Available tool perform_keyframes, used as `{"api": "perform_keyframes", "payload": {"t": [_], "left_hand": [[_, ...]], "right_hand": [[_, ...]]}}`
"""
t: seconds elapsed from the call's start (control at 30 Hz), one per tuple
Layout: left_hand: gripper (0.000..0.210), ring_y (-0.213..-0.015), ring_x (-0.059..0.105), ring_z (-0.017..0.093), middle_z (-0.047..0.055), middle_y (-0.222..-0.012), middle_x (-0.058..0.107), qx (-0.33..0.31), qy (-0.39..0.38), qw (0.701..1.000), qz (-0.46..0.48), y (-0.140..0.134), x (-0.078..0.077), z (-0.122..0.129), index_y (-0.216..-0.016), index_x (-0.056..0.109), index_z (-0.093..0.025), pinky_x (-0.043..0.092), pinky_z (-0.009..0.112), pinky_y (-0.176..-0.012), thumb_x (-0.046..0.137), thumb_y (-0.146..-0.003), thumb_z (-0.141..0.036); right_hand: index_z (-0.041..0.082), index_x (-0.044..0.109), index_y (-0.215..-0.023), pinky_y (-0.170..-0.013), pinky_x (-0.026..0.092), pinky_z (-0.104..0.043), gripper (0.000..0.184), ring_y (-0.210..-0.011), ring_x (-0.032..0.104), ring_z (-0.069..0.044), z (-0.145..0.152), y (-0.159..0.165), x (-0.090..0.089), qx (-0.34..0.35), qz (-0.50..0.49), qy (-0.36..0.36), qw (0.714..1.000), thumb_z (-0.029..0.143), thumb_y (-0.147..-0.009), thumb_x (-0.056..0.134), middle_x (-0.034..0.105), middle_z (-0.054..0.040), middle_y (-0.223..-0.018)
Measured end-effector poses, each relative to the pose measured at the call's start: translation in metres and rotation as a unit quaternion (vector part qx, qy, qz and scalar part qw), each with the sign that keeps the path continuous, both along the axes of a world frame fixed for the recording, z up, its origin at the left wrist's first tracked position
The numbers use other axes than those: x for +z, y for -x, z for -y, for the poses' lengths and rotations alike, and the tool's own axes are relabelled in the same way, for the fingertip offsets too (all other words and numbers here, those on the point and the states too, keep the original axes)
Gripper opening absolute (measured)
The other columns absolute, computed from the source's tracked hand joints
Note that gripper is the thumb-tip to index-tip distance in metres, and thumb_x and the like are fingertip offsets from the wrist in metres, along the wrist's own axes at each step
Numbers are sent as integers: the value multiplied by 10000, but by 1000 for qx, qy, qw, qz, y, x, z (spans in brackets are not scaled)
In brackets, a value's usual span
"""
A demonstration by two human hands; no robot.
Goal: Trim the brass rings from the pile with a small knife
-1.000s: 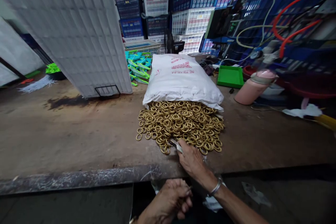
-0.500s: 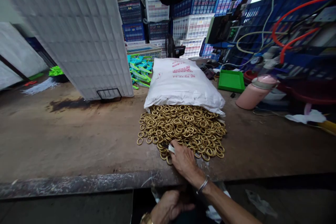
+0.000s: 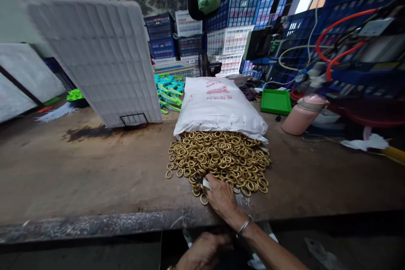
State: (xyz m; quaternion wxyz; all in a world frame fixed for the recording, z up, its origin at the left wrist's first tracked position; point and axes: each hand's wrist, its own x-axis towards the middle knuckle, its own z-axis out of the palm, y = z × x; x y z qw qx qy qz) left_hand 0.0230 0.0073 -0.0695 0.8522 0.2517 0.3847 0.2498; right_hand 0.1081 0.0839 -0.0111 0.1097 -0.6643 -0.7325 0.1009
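Observation:
A heap of brass-coloured rings (image 3: 218,156) spills from the mouth of a white printed sack (image 3: 218,107) on the table. At the heap's near edge my right hand (image 3: 221,196) is closed on a small tool (image 3: 201,182) with a dark tip and a white part; its exact kind is too small to tell. The tip points left over the rings, and one loose ring (image 3: 204,198) lies just beside the fingers. Below the table's front edge, my left hand (image 3: 205,249) hangs in shadow near my lap, its fingers dark and blurred.
A tall padded white panel (image 3: 101,67) stands left on a wire stand (image 3: 134,120). Teal and green plastic pieces (image 3: 169,93) lie behind it. To the right are a green tray (image 3: 276,102) and a pink bottle (image 3: 302,116). Stacked crates (image 3: 229,41) fill the back.
The view has tilted up slightly, so the scene sits lower. My right hand stays at the heap's edge with the tool. My left hand has shifted slightly under the table edge.

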Motion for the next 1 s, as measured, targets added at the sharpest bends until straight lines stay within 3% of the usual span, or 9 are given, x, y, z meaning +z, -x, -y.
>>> {"api": "perform_keyframes", "payload": {"t": [0.17,0.27,0.43,0.57,0.8,1.0], "left_hand": [[399,-634,513,121,23,-685,560,-53,-93,994,-26,17,28,-1,-775,650,-118,365,238,-636,714,-539,-433],[478,-613,551,119,35,-687,575,-40,-114,992,-47,26,47,-4,-767,618,-120,382,228,-605,714,-504,-508],[548,-400,467,79,-17,-585,551,105,-160,966,-175,33,65,-19,-883,525,-173,318,176,-378,604,-567,-613],[559,-335,352,57,-76,-474,450,209,-210,925,-237,27,74,-39,-911,509,-176,266,163,-325,599,-571,-612],[377,-337,275,31,-81,-445,384,173,-238,926,-236,19,82,-51,-674,529,-153,222,153,-331,585,-654,-525],[359,-335,306,40,-79,-440,386,199,-239,910,-274,16,72,-49,-677,534,-159,249,152,-345,568,-673,-516]], "right_hand": [[191,510,-846,-555,242,-257,198,-716,599,-168,3,0,-2,8,-10,-13,1000,65,-705,450,648,-32,-791],[175,508,-878,-578,260,-256,232,-728,591,-174,3,0,-4,1,-27,-12,1000,49,-700,429,644,-54,-786],[186,493,-826,-570,275,-227,208,-674,566,-144,1,-9,-7,3,-110,-7,994,51,-692,410,621,-17,-721],[198,464,-756,-579,303,-210,125,-653,536,-128,8,-17,-2,46,-201,-10,978,107,-757,378,581,2,-692],[192,462,-739,-586,331,-223,107,-635,499,-131,17,-22,14,59,-297,-1,953,226,-797,379,537,1,-674],[191,463,-688,-526,352,-205,255,-519,428,-100,13,-28,13,-28,-442,74,893,400,-806,375,448,49,-535]]}}
